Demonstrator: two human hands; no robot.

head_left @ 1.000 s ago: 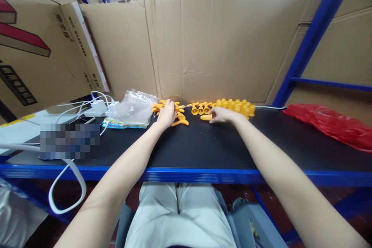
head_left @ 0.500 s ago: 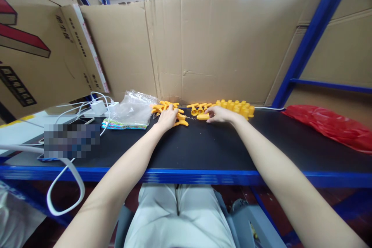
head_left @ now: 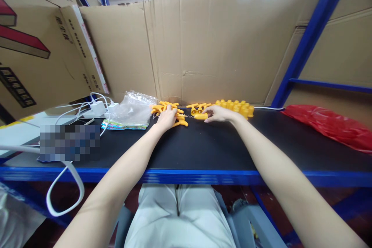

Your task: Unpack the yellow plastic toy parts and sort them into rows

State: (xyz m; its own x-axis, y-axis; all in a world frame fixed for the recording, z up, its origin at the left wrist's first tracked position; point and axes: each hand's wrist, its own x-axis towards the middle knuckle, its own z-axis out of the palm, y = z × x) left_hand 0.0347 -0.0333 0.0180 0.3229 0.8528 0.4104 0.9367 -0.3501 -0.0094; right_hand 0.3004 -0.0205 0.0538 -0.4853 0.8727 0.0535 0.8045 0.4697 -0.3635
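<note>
My left hand [head_left: 167, 118] is closed on the yellow handle of a corkscrew, beside a pile of other yellow corkscrew handles [head_left: 180, 123]. Its metal spiral [head_left: 190, 116] points right. My right hand [head_left: 216, 114] pinches a yellow plastic sleeve [head_left: 200, 116], a short tube lying in line with the spiral. The sleeve's left end is at the spiral's tip; whether the tip is inside it I cannot tell. Behind the sleeve lie several yellow corkscrew pieces [head_left: 196, 111] with round openings. Several upright yellow sleeves [head_left: 236, 106] stand in a block beyond my right hand.
A clear plastic bag [head_left: 132, 108] lies left of the pile, near white chargers and cables [head_left: 98, 107]. A red plastic bag [head_left: 325, 126] lies on the right of the black tabletop [head_left: 197, 147]. A cardboard wall [head_left: 226, 46] stands behind; a blue edge [head_left: 200, 176] runs along the front.
My right hand has moved slightly left with the sleeve, and less of the spiral shows between sleeve and left hand. The left hand stays in about the same place.
</note>
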